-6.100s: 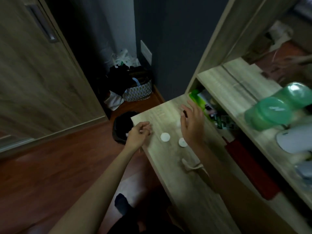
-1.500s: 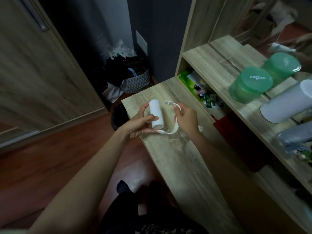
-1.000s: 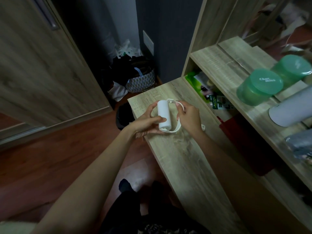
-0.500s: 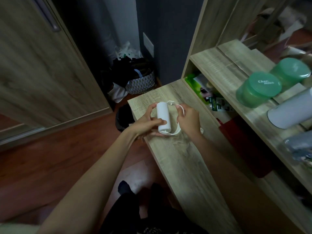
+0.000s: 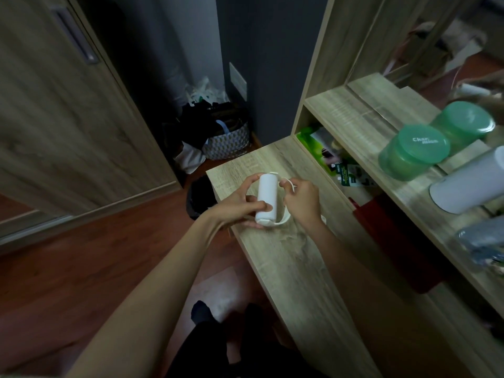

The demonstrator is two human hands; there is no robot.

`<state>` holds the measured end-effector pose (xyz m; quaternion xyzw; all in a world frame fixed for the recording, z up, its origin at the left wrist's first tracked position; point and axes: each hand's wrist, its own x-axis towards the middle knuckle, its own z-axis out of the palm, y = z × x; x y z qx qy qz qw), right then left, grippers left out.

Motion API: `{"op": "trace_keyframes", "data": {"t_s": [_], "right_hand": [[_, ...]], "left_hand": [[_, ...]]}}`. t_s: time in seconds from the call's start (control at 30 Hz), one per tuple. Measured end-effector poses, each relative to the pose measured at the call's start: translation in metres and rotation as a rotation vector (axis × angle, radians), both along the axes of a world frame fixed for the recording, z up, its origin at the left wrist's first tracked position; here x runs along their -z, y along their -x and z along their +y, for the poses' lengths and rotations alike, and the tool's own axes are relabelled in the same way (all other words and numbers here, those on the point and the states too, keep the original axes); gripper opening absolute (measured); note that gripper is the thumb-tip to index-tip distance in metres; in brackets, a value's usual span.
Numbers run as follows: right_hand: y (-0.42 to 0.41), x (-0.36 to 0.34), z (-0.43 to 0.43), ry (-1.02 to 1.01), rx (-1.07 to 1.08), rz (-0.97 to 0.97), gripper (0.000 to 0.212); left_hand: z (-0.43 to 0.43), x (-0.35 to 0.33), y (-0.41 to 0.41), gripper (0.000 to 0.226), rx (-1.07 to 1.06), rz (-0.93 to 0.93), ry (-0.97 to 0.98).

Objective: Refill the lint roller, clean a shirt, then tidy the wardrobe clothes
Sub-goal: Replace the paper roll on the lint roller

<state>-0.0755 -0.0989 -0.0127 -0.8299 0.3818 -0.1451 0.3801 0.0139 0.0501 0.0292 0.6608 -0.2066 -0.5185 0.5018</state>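
Head view. All positions below are given relative to the surface (image 5: pixel 286 268).

1. Wardrobe door (image 5: pixel 68 118): stands well to the left of the surface, across the floor. It plays no part in this step.
2. Surface: pale wood-grain top. The work is held over its far end, near its left edge.
3. Shelf (image 5: pixel 368 124): runs along the right side of the surface, one level higher. It carries a green jar (image 5: pixel 414 151).
4. Black bin (image 5: pixel 199 197): sits on the floor just beside the left edge of the surface, below the hands.
5. Left hand (image 5: pixel 240 205): fingers and thumb are wrapped round the white refill roll (image 5: pixel 267 197) and hold it nearly upright, just above the surface.
6. Right hand (image 5: pixel 301 200): fingers are closed in a pinch on the thin white roller frame (image 5: pixel 283 218), which curves round the right side of the roll and under its lower end.

Judged step: seating the roll in the frame.

Hazards:
- Misalignment. If the roll ends do not meet the frame ends squarely, the roll will probably spring out when released.
- Overbending. The frame looks slender, so spreading it too far may crack or deform it.
- Drop. The work is close to the left edge, and a slip could send the roll to the floor or into the bin.
- Contamination. Whether the adhesive is exposed cannot be told. If so, the gripping fingers may spoil the outer sheet.
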Motion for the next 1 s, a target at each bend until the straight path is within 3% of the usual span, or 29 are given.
{"op": "trace_keyframes", "data": {"t_s": [0.13, 0.33, 0.53, 0.67, 1.0], "right_hand": [[0.004, -0.021, -0.005, -0.092, -0.128, -0.038, 0.032], [0.011, -0.024, -0.004, -0.481, -0.199, 0.017, 0.061], [0.011, -0.020, 0.002, -0.448, -0.141, 0.070, 0.061], [0.006, -0.017, 0.007, -0.564, -0.106, 0.050, 0.061], [0.008, -0.018, 0.015, -0.608, -0.096, -0.035, 0.055]], "left_hand": [[0.005, 0.007, -0.009, 0.073, -0.014, -0.060, 0.019], [0.014, 0.019, -0.014, 0.055, -0.084, -0.121, -0.021], [0.017, 0.023, -0.015, 0.064, -0.049, -0.129, 0.009], [0.021, 0.024, -0.019, 0.069, -0.031, -0.144, 0.039], [0.026, 0.021, -0.025, 0.070, 0.004, -0.192, 0.106]]}}
